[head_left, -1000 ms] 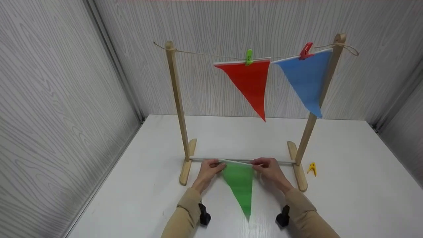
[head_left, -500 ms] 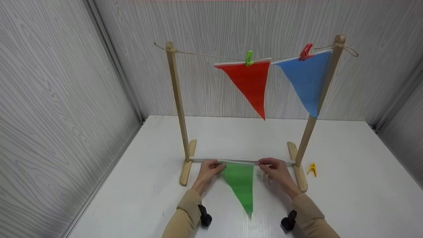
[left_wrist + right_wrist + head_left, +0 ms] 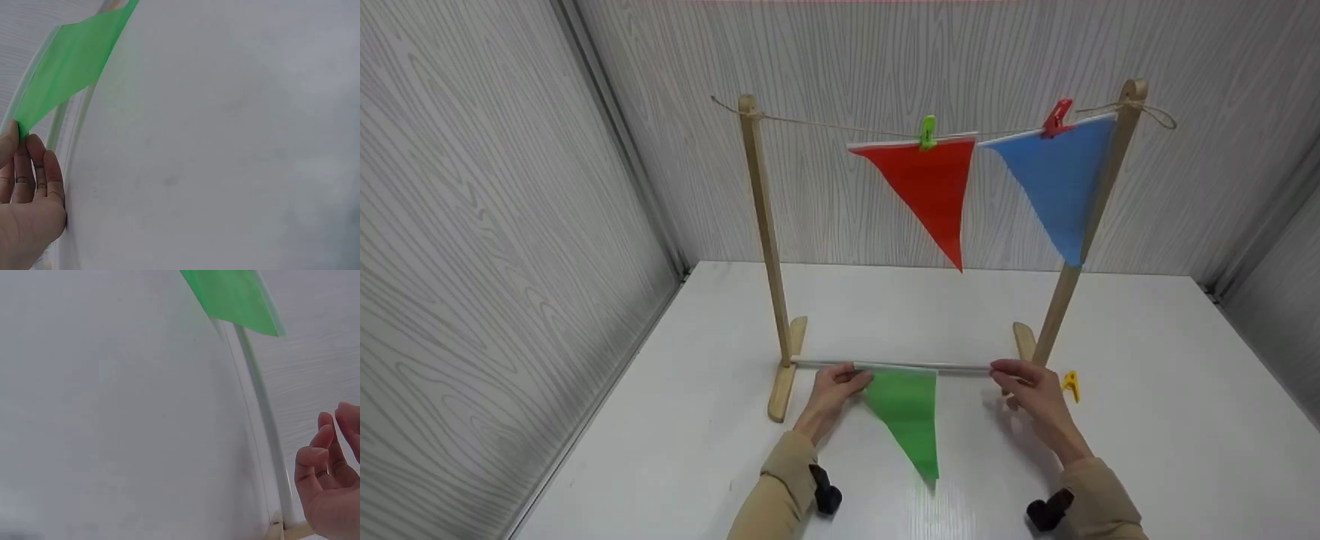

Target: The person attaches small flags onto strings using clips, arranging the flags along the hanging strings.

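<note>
A green triangular pennant with a white top edge hangs point down in front of the stand's low crossbar. My left hand pinches its upper left corner between thumb and fingers; the left wrist view shows the green cloth stretching away from that grip. My right hand is off the pennant, near the crossbar's right end, its fingers loosely bent with nothing between them. Just right of it a yellow clothespin lies on the table. In the right wrist view the pennant's free corner is well away from the hand.
A wooden stand has a left post, a right post and a white crossbar. On its string, a green clothespin holds a red pennant and a red clothespin holds a blue pennant.
My right hand has let go of the green pennant's right corner and moved right, toward the yellow clothespin. The left hand keeps its pinch in the same place.
</note>
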{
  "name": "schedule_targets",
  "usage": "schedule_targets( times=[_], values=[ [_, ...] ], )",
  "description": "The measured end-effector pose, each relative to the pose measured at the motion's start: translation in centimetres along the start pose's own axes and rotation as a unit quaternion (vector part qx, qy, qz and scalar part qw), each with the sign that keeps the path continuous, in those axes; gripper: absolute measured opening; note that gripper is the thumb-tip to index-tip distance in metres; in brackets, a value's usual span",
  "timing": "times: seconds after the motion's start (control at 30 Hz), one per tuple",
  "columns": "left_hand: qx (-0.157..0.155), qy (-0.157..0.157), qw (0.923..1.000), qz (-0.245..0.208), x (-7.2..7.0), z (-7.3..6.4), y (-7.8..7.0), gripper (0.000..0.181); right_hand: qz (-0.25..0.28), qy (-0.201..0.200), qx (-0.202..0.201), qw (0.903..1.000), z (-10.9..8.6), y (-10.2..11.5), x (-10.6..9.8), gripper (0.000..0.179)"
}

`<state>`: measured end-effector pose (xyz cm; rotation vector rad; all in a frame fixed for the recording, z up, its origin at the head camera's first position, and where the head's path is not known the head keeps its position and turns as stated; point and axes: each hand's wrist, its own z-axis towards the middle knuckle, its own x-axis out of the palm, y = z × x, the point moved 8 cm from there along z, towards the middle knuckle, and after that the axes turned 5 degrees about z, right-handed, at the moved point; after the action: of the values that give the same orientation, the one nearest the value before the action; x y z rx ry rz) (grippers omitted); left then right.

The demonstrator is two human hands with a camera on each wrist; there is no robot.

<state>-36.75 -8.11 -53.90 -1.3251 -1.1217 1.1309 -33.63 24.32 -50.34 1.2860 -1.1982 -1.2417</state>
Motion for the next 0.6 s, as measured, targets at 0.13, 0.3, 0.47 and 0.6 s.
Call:
schedule_targets(
  times=[0.13, 0.3, 0.47, 0.6],
  values=[
    [-0.001, -0.001, 0.9999, -0.013, 0.0, 0.0, 0.1, 0.014, -0.006, -0.032, -0.004, 0.9994, -0.4, 0.0, -2.2, 0.035],
    [-0.012, -0.007, 0.9998, -0.013, -0.1, -0.1, 0.1, 0.016, -0.008, -0.103, 0.0, 0.9946, -0.7, -0.4, -5.5, 0.029],
    [-0.024, -0.009, 0.9995, -0.018, 0.0, -0.1, 0.2, 0.023, -0.02, -0.191, 0.021, 0.9812, -1.4, -1.1, -8.8, 0.028],
    [-0.03, -0.011, 0.9993, -0.021, 0.0, -0.1, 0.3, 0.027, -0.045, -0.224, 0.055, 0.9719, -1.8, -2.1, -10.8, 0.032]
  ],
)
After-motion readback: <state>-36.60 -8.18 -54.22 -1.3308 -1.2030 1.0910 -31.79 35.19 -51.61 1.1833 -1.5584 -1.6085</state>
